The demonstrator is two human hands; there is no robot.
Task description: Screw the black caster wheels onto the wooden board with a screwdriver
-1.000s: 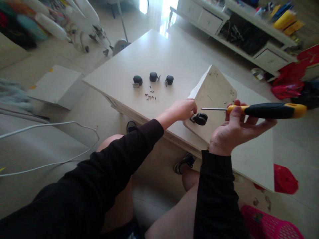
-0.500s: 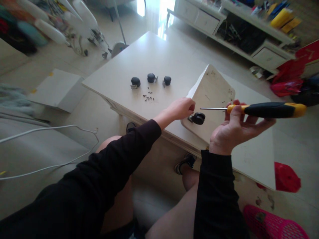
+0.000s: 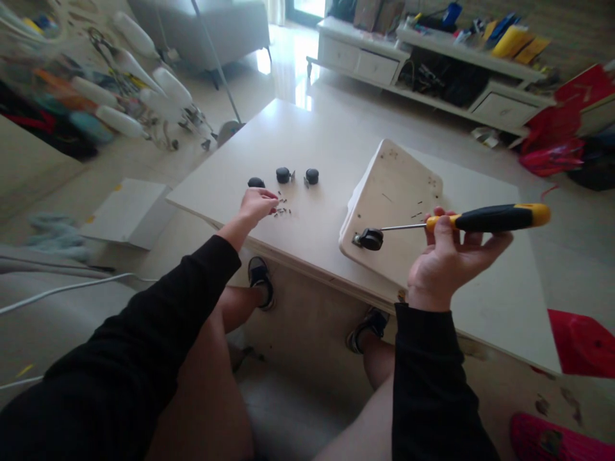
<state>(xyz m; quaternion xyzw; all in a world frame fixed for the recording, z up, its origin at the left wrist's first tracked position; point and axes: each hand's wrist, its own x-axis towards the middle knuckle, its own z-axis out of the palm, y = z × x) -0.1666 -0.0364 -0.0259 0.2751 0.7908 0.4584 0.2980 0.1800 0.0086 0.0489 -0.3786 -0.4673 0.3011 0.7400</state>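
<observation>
My right hand point(image 3: 439, 262) is closed around a yellow-and-black screwdriver point(image 3: 497, 219), its shaft pointing left across the board. The shaft's tip is close to a black caster wheel point(image 3: 371, 239) at the near left corner of a white panel point(image 3: 403, 198). Over at the left of the table, my left hand point(image 3: 257, 203) hovers by a small scatter of screws point(image 3: 283, 210), fingers stretched and slightly apart. It partly covers one loose caster point(image 3: 256, 183). Two more casters, one point(image 3: 283, 175) and another point(image 3: 312, 176), stand behind the screws.
Everything rests on a white table point(image 3: 230, 160). A few thin dark screws point(image 3: 419, 209) lie on the panel. On the floor are a white box point(image 3: 127, 211) at the left and a red stool point(image 3: 583, 342) at the right. A white TV cabinet point(image 3: 365, 61) stands behind.
My left hand has moved left from the panel's near corner to the screws. The screwdriver stays in my right hand over the panel. The view has shifted.
</observation>
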